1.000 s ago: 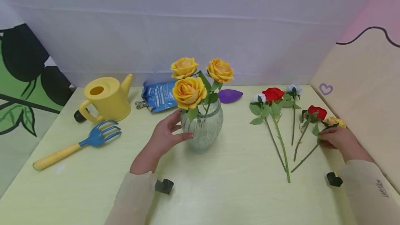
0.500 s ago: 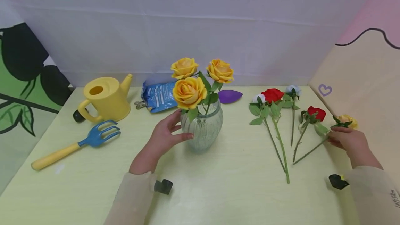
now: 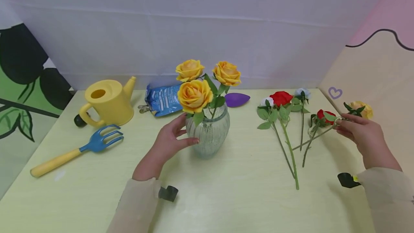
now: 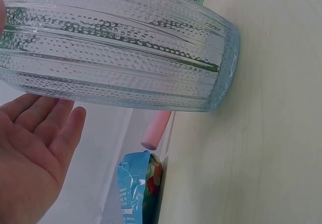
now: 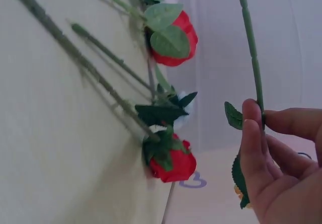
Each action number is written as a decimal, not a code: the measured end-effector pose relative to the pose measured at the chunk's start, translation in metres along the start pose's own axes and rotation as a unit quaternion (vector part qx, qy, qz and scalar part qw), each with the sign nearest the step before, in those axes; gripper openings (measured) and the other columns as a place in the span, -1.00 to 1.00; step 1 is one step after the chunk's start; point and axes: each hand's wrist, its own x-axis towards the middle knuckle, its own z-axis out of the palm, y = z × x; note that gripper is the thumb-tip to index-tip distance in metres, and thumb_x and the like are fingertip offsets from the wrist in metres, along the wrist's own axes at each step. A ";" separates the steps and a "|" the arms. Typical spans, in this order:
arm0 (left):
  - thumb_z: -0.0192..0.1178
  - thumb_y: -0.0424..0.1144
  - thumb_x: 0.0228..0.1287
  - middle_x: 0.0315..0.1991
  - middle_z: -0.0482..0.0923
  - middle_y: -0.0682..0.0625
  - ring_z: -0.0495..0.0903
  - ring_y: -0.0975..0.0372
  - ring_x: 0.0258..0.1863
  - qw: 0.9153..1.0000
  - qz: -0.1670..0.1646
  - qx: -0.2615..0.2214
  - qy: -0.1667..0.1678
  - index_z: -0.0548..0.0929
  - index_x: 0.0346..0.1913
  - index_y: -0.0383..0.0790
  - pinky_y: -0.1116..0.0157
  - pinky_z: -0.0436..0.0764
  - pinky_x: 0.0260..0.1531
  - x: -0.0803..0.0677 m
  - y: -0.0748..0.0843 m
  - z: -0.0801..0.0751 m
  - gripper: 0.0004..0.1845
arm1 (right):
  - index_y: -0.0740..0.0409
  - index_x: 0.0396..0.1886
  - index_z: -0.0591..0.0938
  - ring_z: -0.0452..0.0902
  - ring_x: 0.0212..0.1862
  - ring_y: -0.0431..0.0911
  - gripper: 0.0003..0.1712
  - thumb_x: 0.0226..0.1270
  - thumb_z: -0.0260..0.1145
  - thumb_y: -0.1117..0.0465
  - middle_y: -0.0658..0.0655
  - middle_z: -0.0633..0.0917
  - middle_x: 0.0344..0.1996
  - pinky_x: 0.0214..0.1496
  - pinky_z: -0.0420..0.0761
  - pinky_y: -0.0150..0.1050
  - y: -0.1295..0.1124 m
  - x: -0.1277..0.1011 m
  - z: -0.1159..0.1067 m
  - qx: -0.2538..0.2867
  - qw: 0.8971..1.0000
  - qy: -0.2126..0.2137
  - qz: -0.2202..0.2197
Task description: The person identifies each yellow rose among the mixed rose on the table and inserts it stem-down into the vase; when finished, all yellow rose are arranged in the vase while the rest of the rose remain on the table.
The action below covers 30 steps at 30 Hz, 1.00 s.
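A ribbed clear glass vase (image 3: pixel 211 137) stands upright on the table, bearing several yellow roses (image 3: pixel 195 95). My left hand (image 3: pixel 169 137) holds the vase's left side, thumb on the near face and fingers toward the back. In the left wrist view the vase (image 4: pixel 115 53) fills the top. My right hand (image 3: pixel 365 134) pinches the stem of another yellow rose (image 3: pixel 363 110) between thumb and fingertips. Raised off the table, that stem (image 5: pixel 253 53) shows clearly in the right wrist view. Below it lie a red rose (image 3: pixel 325 115), a second red rose (image 3: pixel 281 98) and white roses (image 3: pixel 302 93).
A yellow watering can (image 3: pixel 108 101) stands at the left, behind a blue hand fork (image 3: pixel 98 140) with a yellow handle. Behind the vase lie a blue packet (image 3: pixel 163 100) with a metal clip and a purple pointed object (image 3: pixel 237 100). Walls border the back and right.
My right hand has lifted the yellow rose off the table, moving right and then upward; its stem now crosses over the red rose's stem. The left hand stays on the vase.
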 end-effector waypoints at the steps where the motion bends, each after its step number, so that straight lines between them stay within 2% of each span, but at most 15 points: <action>1: 0.40 -0.36 -0.03 0.34 0.23 -0.07 0.30 0.07 0.25 1.000 0.004 0.000 0.000 0.20 0.39 -0.13 0.11 0.43 0.12 0.000 -0.001 0.000 -0.12 | -0.11 -0.37 0.69 0.65 -0.42 -0.20 -0.83 0.15 0.35 0.31 -0.06 0.69 -0.46 -0.29 0.63 -0.42 -0.003 0.000 0.005 0.009 1.000 0.002 -0.007; 6: 0.41 -0.37 -0.03 0.32 0.25 -0.10 0.29 0.08 0.26 1.000 0.015 0.000 0.002 0.20 0.39 -0.16 0.12 0.42 0.13 -0.001 -0.003 0.000 -0.12 | -0.06 -0.28 0.69 0.65 -0.42 -0.17 -0.78 0.12 0.36 0.35 -0.03 0.69 -0.43 -0.29 0.63 -0.40 -0.016 -0.006 0.029 0.063 0.997 0.014 -0.043; 10: 0.41 -0.37 -0.03 0.32 0.25 -0.08 0.28 0.09 0.26 1.000 0.005 -0.002 0.004 0.21 0.39 -0.13 0.10 0.41 0.14 -0.001 0.000 0.000 -0.12 | 0.03 -0.13 0.66 0.65 -0.38 -0.14 -0.66 0.04 0.42 0.32 0.01 0.65 -0.28 -0.25 0.63 -0.40 -0.027 -0.014 0.048 0.110 0.989 0.017 -0.095; 14: 0.41 -0.37 -0.04 0.32 0.25 -0.07 0.28 0.10 0.27 1.000 0.005 -0.004 0.003 0.22 0.38 -0.13 0.08 0.40 0.15 -0.001 0.001 0.000 -0.12 | 0.18 -0.02 0.61 0.65 -0.39 -0.07 -0.56 0.02 0.41 0.39 0.11 0.58 -0.20 -0.24 0.64 -0.35 -0.041 -0.023 0.071 0.181 0.971 0.027 -0.152; 19: 0.41 -0.37 -0.04 0.32 0.25 -0.07 0.28 0.10 0.27 1.000 0.007 -0.002 0.004 0.22 0.38 -0.13 0.08 0.40 0.14 -0.001 0.001 0.000 -0.13 | 0.32 0.01 0.56 0.63 -0.45 0.01 -0.53 0.02 0.37 0.50 0.20 0.52 -0.27 -0.26 0.65 -0.27 -0.062 -0.038 0.105 0.255 0.942 0.020 -0.219; 22: 0.41 -0.37 -0.04 0.33 0.25 -0.07 0.27 0.10 0.27 1.000 0.007 -0.002 0.005 0.22 0.38 -0.12 0.06 0.39 0.15 -0.001 0.001 0.000 -0.12 | 0.38 0.00 0.54 0.61 -0.48 0.03 -0.52 -0.01 0.38 0.53 0.23 0.50 -0.33 -0.28 0.66 -0.27 -0.073 -0.046 0.128 0.266 0.927 0.006 -0.265; 24: 0.41 -0.38 -0.04 0.32 0.25 -0.07 0.26 0.10 0.28 1.000 0.008 -0.002 0.005 0.22 0.38 -0.13 0.05 0.38 0.16 -0.001 0.000 -0.001 -0.12 | 0.40 -0.01 0.54 0.60 -0.50 0.03 -0.51 -0.03 0.40 0.51 0.24 0.51 -0.36 -0.29 0.67 -0.28 -0.078 -0.050 0.145 0.256 0.920 0.001 -0.298; 28: 0.41 -0.39 -0.04 0.32 0.26 -0.08 0.28 0.09 0.26 1.000 0.009 -0.003 0.006 0.22 0.38 -0.13 0.06 0.40 0.14 -0.001 0.000 0.000 -0.13 | 0.41 -0.06 0.58 0.58 -0.52 0.02 -0.56 -0.04 0.41 0.50 0.25 0.50 -0.43 -0.31 0.67 -0.26 -0.083 -0.054 0.177 0.234 0.907 -0.004 -0.350; 30: 0.41 -0.39 -0.04 0.32 0.26 -0.08 0.29 0.09 0.26 1.000 0.007 -0.003 0.004 0.22 0.38 -0.13 0.08 0.41 0.14 0.000 0.000 0.000 -0.13 | 0.40 -0.08 0.59 0.57 -0.52 0.02 -0.58 -0.02 0.40 0.50 0.25 0.51 -0.44 -0.29 0.67 -0.24 -0.083 -0.055 0.190 0.222 0.904 -0.009 -0.364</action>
